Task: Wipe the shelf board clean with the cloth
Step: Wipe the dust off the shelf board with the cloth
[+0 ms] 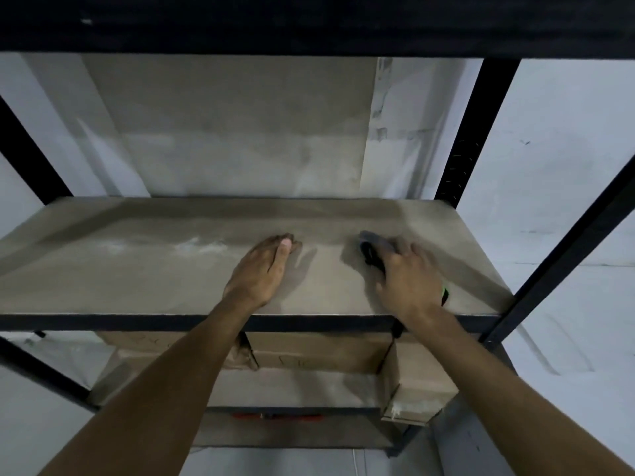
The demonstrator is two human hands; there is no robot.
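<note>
A brown, dusty shelf board [137,269] fills the middle of the view, set in a black metal rack. White dust streaks [199,247] lie left of centre on it. My left hand [263,269] rests on the board near its middle, fingers together and pointing away from me. My right hand [409,276] presses a dark grey cloth [374,247] onto the right part of the board; the fingers are blurred and most of the cloth is hidden under the hand. A black and green bit [445,295] shows at that hand's right side.
Black rack uprights stand at the right [477,132] and left [27,149], and a black shelf [309,22] spans overhead. A cardboard sheet [240,125] leans against the back wall. Cardboard boxes [412,379] sit on the shelf below.
</note>
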